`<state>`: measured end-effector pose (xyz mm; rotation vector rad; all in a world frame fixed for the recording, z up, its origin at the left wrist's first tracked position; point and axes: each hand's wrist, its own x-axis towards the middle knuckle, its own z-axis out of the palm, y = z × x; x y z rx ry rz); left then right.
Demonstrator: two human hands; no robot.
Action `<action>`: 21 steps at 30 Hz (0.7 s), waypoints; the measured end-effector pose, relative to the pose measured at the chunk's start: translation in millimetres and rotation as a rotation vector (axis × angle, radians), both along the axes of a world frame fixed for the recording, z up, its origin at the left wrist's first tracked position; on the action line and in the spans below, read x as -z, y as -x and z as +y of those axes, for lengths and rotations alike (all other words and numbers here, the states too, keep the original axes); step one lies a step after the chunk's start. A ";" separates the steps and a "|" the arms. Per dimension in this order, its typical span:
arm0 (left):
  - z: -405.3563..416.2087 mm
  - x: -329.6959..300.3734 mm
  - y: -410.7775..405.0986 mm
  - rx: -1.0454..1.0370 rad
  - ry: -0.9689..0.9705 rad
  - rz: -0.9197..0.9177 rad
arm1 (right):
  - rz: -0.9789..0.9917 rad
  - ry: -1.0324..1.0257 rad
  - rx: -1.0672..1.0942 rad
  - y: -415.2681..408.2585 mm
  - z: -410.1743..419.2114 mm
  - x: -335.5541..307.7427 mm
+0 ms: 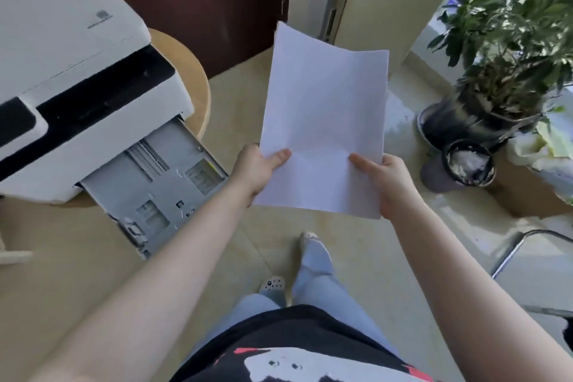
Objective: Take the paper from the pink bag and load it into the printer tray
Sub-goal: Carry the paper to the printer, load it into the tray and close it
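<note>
A thin stack of white paper (322, 108) is held up in front of me over the floor, its near end gripped on both sides. My left hand (255, 169) pinches the left edge and my right hand (387, 181) pinches the right edge, thumbs on top. To the left sits the white and black printer (77, 71) on a round wooden stool (189, 71). Its grey paper tray (158, 186) is pulled out towards me and holds no paper that I can see. The pink bag is out of view.
A potted plant (508, 40) in a dark pot stands at the right, with a small dark pot (468, 163) beside it. A metal chair frame (514, 248) is at the lower right. My feet in light shoes stand on the beige tiled floor (242, 96).
</note>
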<state>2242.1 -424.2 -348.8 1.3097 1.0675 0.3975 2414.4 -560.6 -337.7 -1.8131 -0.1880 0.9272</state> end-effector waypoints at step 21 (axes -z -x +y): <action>-35.5 79.3 107.8 -0.946 0.396 0.189 | 0.176 0.280 -0.999 65.0 160.1 94.3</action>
